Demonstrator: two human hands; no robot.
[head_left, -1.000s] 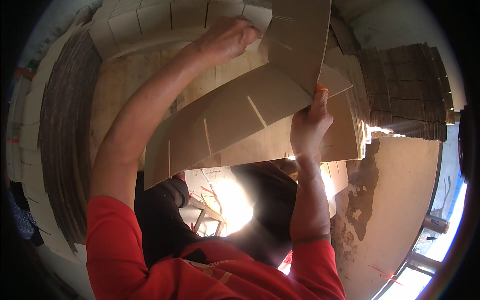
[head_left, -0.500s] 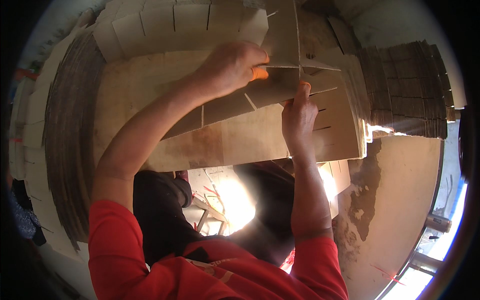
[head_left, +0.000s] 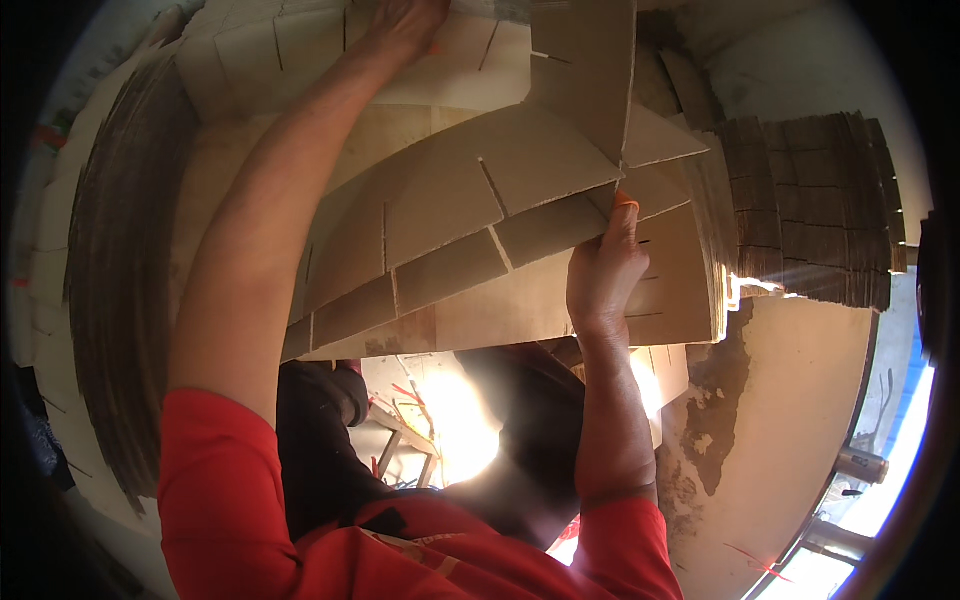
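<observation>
My right hand [head_left: 607,275] is closed on slotted cardboard partition strips, an orange cover on its thumb or finger, right where several strips meet. One cardboard strip [head_left: 590,60] stands upright above that joint. Two long slotted strips, an upper one [head_left: 440,190] and a lower one [head_left: 450,268], spread from it to the left, one overlapping the other. Over at the far edge, my left hand [head_left: 408,28] is by the far row of slotted cardboard sheets [head_left: 310,60]. It is partly cut off by the frame, so its fingers are hard to make out; a bit of orange shows there.
Under the strips lies a wooden board [head_left: 500,310]. A tall stack of cardboard [head_left: 130,260] lines the left side, and bundled slotted cardboard [head_left: 810,210] sits at the right. More flat sheets [head_left: 690,300] are piled beside my right hand. Below are my legs and a brightly lit floor.
My left hand has let go of the cardboard strip and moved up and left to the far row of sheets. The long strips now lie further down and more spread; my right hand keeps its grip.
</observation>
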